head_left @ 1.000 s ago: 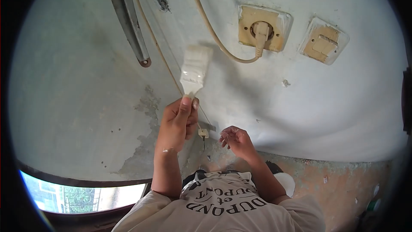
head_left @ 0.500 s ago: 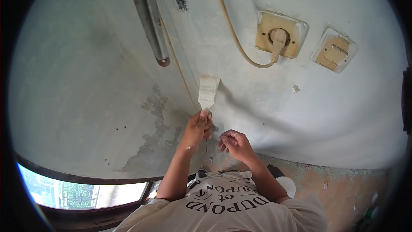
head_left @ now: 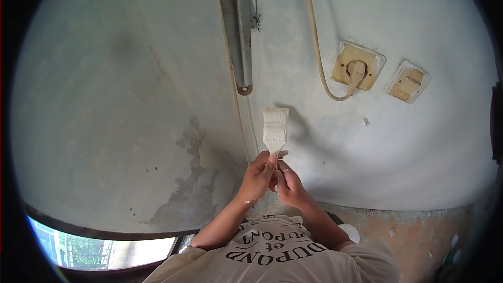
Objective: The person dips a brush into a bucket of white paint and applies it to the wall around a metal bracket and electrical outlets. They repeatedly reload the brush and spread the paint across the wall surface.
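A flat paintbrush [head_left: 275,124], its bristles and ferrule coated in white paint, points upward in front of the wall. My left hand [head_left: 258,177] is closed around its handle, thumb along the front. Right beside it, my right hand [head_left: 292,187] has its fingers curled in at the lower end of the handle, partly hidden behind the left hand. White paint specks mark the fingers and my left wrist.
A grey metal bar [head_left: 242,47] and a thin cable [head_left: 236,94] run down near the wall corner. To the right are a socket [head_left: 361,63] with a plug in it and a switch plate [head_left: 408,82]. Bare plaster [head_left: 191,188] shows on the left wall, above a window [head_left: 99,251].
The view has shifted, so the wall fittings sit further right and lower. My right hand has come up against the left hand at the brush handle.
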